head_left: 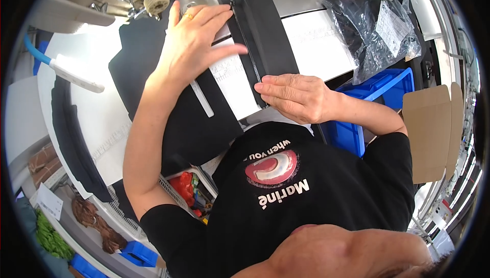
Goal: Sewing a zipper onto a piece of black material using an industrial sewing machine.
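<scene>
Materials, left to right. Dark fabric strips (76, 140) lie lengthwise, matte and soft-edged. A broad black panel (199, 130), smooth with angular corners, spreads under the left forearm; on it rests a narrow, rigid white strip (202, 99). The left hand (196, 33), a ring on one finger, is spread: fingers extended toward the far end of the zippered piece (273, 38), thumb stretched over its left edge. That piece, long and black, lies between the hands on the table; its zipper (250, 56) shows fine metallic teeth along the left side. The right hand (301, 97) has its fingers drawn together at the near end of the zipper. Farther right: a crinkled, glossy clear bag (357, 43) with a pale sheet, a smooth blue bin (334, 137), and a creased cardboard box (426, 135).

Hard to make out: whether the left fingertips press or hover, I cannot tell. The right thumb is mostly hidden; pinch or press, I cannot tell. The machine (155, 1) at far left is cut off.

Surface and room: glossy white table (319, 43), glaring in places. Near left, a shelf holds a brown bundle (97, 222) and a green leafy-looking mass (52, 234).
</scene>
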Available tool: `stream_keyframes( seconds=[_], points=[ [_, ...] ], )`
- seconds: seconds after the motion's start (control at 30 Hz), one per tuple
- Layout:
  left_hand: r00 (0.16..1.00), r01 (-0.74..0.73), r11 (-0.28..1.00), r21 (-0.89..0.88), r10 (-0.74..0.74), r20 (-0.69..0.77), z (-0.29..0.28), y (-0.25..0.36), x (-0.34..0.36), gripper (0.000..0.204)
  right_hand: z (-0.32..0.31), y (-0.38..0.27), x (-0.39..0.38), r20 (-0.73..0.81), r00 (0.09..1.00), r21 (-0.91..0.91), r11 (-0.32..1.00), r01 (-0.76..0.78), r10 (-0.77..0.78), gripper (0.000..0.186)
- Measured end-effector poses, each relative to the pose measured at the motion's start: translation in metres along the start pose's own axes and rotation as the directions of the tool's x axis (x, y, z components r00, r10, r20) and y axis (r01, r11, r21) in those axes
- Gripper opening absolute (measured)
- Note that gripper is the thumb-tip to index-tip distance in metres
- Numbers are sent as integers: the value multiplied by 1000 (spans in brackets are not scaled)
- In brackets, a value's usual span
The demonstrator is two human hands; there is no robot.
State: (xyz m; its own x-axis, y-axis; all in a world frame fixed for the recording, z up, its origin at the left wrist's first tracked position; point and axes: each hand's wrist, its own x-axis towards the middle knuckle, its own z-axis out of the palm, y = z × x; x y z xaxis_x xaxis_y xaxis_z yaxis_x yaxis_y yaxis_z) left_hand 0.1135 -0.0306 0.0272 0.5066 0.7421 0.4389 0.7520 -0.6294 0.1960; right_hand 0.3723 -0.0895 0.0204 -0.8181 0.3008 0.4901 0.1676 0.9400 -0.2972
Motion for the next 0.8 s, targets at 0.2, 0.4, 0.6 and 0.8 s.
stream_keyframes(
  seconds=[0.2, 0.4, 0.6, 0.8],
  points=[
    [999, 10, 1000, -10, -9, 33, -4, 4, 1, 65, -19, 39, 48, -119, 985, -28, 991, -131, 127, 37],
    [995, 57, 998, -3, -57, 79, -9, 12, -4, 67, 5, 77, 67, -139, 981, -296, 940, -171, 134, 34],
    [998, 57, 998, -2, -57, 10, -10, 18, -10, 64, 9, 71, 54, -82, 974, -246, 943, -226, 212, 42],
    [998, 64, 996, 58, -65, 21, -10, 20, -10, 66, 6, 71, 59, -96, 978, -247, 948, -203, 184, 42]
  ],
)
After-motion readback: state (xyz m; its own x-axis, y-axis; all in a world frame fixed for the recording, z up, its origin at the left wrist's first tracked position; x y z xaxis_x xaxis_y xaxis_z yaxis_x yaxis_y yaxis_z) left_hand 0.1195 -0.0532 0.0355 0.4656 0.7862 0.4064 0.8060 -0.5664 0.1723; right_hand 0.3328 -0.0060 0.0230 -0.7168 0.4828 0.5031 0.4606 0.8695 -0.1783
